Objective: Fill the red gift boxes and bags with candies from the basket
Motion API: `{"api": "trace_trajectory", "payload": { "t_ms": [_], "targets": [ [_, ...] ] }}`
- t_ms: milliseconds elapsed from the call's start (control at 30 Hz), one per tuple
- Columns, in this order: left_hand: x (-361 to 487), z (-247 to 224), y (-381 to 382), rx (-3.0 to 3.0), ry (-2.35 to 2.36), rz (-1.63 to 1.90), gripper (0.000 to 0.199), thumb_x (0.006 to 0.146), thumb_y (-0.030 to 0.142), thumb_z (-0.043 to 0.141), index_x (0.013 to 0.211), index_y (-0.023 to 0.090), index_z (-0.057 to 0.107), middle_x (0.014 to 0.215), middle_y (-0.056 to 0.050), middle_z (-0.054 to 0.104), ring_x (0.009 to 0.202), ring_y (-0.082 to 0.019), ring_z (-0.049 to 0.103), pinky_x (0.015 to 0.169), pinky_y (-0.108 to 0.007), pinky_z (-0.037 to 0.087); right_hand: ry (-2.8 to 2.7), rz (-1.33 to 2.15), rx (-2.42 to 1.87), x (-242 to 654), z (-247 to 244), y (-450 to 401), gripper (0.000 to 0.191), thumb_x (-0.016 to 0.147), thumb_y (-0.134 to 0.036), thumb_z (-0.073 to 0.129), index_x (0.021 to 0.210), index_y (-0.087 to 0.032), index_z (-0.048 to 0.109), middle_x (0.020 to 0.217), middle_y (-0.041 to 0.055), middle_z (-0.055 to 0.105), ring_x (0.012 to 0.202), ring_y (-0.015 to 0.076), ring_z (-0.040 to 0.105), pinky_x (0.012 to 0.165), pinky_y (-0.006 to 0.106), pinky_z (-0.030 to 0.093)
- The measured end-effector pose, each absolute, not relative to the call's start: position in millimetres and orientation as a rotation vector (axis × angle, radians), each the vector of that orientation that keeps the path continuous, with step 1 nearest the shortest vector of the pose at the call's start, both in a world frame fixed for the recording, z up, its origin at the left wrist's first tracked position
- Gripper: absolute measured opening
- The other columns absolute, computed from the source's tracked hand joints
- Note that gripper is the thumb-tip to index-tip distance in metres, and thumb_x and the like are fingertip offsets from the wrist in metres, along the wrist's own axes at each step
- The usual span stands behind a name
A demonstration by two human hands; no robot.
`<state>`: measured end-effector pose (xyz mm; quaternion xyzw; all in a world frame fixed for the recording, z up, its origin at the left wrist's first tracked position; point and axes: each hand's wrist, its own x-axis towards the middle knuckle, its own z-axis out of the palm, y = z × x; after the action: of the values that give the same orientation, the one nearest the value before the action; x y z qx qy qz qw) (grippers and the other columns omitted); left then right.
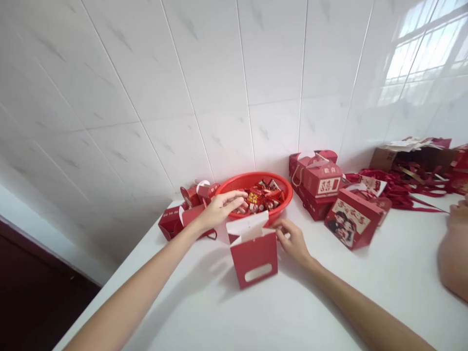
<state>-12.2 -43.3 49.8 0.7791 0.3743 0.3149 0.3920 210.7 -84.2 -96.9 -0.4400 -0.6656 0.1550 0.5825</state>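
A red paper candy box stands upright on the white table, its top flaps up and a pale oval window on its front. My right hand is at the box's upper right edge, fingers curled and closed against it; the fingertips are partly hidden. Over the near left rim of a red plastic basket reaches my left hand, its fingers stretched out and apart, with nothing visible in them. Beneath and beyond those fingers lie wrapped candies in red and gold.
Folded red boxes lie left of the basket. Stacked handled boxes and a box with a printed couple stand to its right. Farther right are dark red ribbons and a carton. Part of another person shows at the right edge.
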Motion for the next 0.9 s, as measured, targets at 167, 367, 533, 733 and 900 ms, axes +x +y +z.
{"api": "trace_trajectory", "payload": {
  "t_ms": [167, 367, 533, 733, 900],
  "targets": [
    [-10, 43, 8, 2.097, 1.139, 0.5, 0.042, 0.089, 0.046, 0.053, 0.111, 0.014, 0.069, 0.104, -0.011, 0.073, 0.094, -0.022, 0.069, 0.088, -0.032, 0.053, -1.52, 0.442, -1.072, 207, -109, -76, 0.018, 0.084, -0.019, 0.046, 0.079, -0.02, 0.063, 0.073, 0.0036, 0.067, 0.058, 0.0175, 0.058, 0.055, 0.029, 0.046],
    [12, 24, 47, 2.288, 1.24, -0.306, 0.039, 0.079, 0.039, 0.064, 0.114, 0.026, 0.073, 0.126, -0.003, 0.07, 0.116, -0.027, 0.062, 0.101, -0.036, 0.046, -1.618, 0.404, -0.996, 202, -113, -75, 0.02, 0.088, -0.019, 0.045, 0.078, -0.022, 0.062, 0.075, 0.0046, 0.065, 0.061, 0.019, 0.06, 0.054, 0.029, 0.046],
    [35, 13, 52, 2.289, 1.276, -0.433, 0.075, 0.068, 0.041, 0.068, 0.14, 0.026, 0.055, 0.146, -0.009, 0.055, 0.125, -0.034, 0.056, 0.099, -0.039, 0.048, -1.672, 0.378, -1.014, 204, -119, -71, 0.019, 0.087, -0.016, 0.043, 0.079, -0.022, 0.059, 0.078, 0.0044, 0.064, 0.06, 0.0175, 0.058, 0.054, 0.029, 0.045],
    [45, -2, 51, 2.404, 1.332, -0.309, 0.063, 0.07, 0.034, 0.064, 0.131, 0.018, 0.06, 0.131, -0.015, 0.064, 0.11, -0.034, 0.064, 0.084, -0.037, 0.052, -1.68, 0.464, -1.057, 203, -126, -68, 0.018, 0.087, -0.017, 0.044, 0.079, -0.021, 0.06, 0.079, 0.0033, 0.062, 0.059, 0.0156, 0.053, 0.053, 0.027, 0.042],
    [43, -6, 55, 2.418, 1.232, -0.256, 0.046, 0.07, 0.033, 0.062, 0.112, 0.017, 0.07, 0.113, -0.013, 0.072, 0.092, -0.032, 0.068, 0.075, -0.036, 0.052, -1.677, 0.529, -1.057, 202, -126, -69, 0.017, 0.084, -0.015, 0.045, 0.078, -0.021, 0.06, 0.079, 0.0032, 0.061, 0.061, 0.0157, 0.053, 0.054, 0.026, 0.041]
  ]
}}
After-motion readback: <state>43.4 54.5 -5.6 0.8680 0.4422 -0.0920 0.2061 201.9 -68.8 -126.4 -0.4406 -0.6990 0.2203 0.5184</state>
